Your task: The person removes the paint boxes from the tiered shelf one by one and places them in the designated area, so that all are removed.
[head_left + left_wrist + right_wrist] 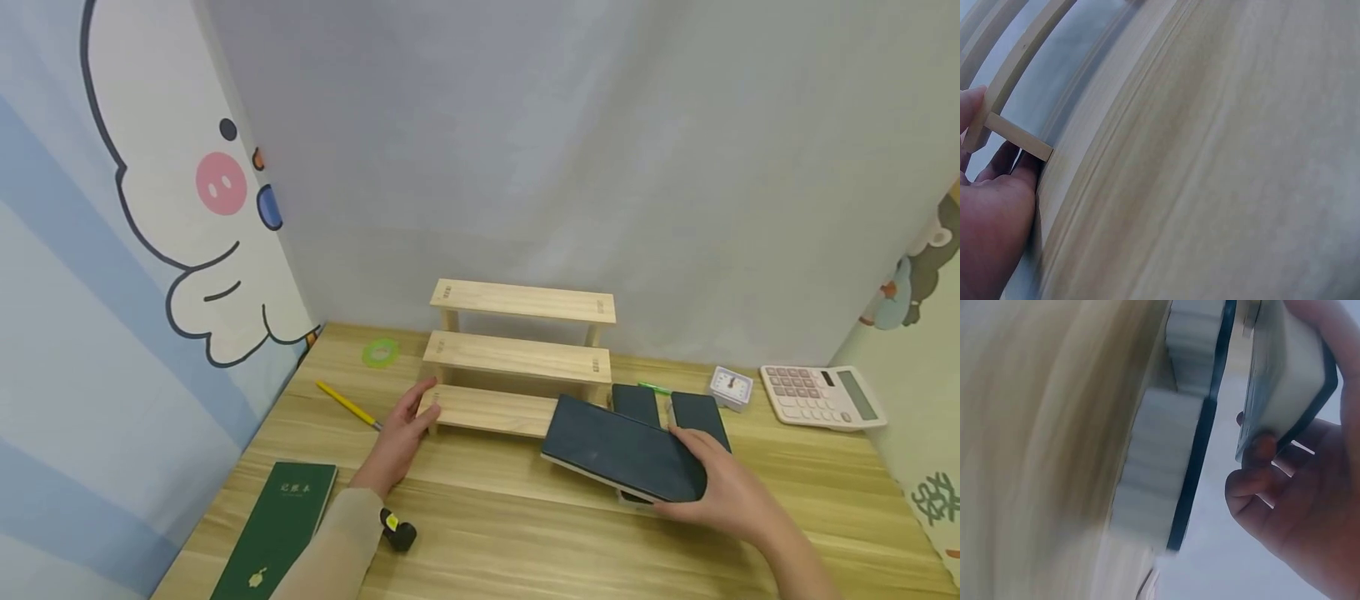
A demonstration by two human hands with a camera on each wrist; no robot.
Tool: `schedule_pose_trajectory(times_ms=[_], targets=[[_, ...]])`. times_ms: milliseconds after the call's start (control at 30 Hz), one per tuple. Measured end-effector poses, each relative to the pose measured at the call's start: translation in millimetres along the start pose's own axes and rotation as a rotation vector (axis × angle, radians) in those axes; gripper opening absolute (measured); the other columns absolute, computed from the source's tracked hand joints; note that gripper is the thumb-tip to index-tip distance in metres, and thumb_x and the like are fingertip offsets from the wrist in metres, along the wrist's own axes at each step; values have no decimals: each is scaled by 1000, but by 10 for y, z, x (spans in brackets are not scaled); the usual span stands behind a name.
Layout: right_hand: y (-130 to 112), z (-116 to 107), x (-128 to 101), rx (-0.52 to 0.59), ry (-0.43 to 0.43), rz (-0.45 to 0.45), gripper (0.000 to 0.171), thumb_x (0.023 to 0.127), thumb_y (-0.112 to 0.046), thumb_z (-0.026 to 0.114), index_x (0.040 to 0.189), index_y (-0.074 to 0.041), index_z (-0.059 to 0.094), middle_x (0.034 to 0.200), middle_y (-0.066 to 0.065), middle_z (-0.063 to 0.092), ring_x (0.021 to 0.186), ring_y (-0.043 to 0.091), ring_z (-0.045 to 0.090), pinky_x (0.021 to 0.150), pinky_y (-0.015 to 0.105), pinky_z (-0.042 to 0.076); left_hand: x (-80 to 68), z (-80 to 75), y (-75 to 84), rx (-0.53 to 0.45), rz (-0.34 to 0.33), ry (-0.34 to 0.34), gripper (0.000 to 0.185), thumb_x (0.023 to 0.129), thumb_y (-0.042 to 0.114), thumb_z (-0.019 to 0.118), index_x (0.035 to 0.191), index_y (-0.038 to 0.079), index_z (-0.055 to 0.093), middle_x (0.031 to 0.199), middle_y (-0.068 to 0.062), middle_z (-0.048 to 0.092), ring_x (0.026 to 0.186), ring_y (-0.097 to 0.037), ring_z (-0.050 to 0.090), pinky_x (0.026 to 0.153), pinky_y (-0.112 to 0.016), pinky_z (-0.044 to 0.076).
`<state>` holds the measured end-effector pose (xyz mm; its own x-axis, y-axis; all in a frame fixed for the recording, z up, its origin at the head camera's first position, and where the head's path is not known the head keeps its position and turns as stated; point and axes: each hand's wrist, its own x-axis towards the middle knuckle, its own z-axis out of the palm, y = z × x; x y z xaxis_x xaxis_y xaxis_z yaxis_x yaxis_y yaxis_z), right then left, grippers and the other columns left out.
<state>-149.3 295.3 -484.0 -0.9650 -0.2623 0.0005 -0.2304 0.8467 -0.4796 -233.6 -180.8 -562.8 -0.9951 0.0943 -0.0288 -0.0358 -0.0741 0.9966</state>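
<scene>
Wooden three-step shelf (517, 358) stands at the far middle of the bench (525, 517); we rest our left hand (401, 433) with loose, straight fingers against its lowest step's left end. Our right hand (720, 487) grips a dark notebook (622, 450), tilted at that step's right end. A green notebook (277, 525) lies near left.

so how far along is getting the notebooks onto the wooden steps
Nothing is shelved yet: all three tiers of the wooden rack are bare. In hand: the right hand holds a dark notebook by the lowest tier while the left hand steadies the rack. Left: two dark notebooks behind it and the green notebook.
</scene>
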Motion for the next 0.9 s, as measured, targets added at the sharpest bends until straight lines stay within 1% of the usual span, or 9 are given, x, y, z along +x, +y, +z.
schedule_pose_trajectory(times_ms=[333, 433, 600, 733, 900], targets=[[182, -117, -203, -12, -1, 71, 119, 71, -67, 89, 158, -2, 40, 151, 34, 43, 131, 58, 48, 94, 69, 47, 31, -6, -19, -10, 17, -3, 56, 108, 13, 61, 160, 8, 41, 173, -12, 18, 159, -28, 3, 124, -48, 19], [239, -142, -257, -39, -2, 101, 118, 71, -65, 89, 157, -1, 39, 149, 35, 43, 129, 58, 49, 93, 70, 47, 33, -7, -15, -7, 14, 0, 56, 107, 13, 62, 160, 8, 42, 173, -12, 18, 159, -28, 3, 124, -47, 19], [317, -169, -356, -75, 24, 140, 117, 69, -65, 90, 151, 4, 43, 143, 36, 48, 123, 55, 54, 91, 67, 49, 7, -9, 0, 4, 2, 5, 56, 108, 12, 61, 160, 8, 42, 173, -12, 17, 159, -27, 4, 124, -47, 20], [365, -222, -436, -98, 47, 208, 116, 69, -66, 89, 148, 7, 44, 139, 37, 51, 116, 52, 58, 86, 64, 51, -9, -7, 9, 17, -5, -1, 56, 108, 13, 60, 160, 9, 41, 173, -11, 16, 159, -28, 3, 124, -49, 18], [453, -324, -515, -114, 48, 327, 120, 73, -72, 84, 147, 13, 41, 138, 42, 49, 115, 56, 56, 84, 65, 49, -1, 2, 5, 12, -5, -11, 56, 108, 14, 60, 161, 10, 40, 173, -10, 16, 160, -28, 1, 125, -49, 17]])
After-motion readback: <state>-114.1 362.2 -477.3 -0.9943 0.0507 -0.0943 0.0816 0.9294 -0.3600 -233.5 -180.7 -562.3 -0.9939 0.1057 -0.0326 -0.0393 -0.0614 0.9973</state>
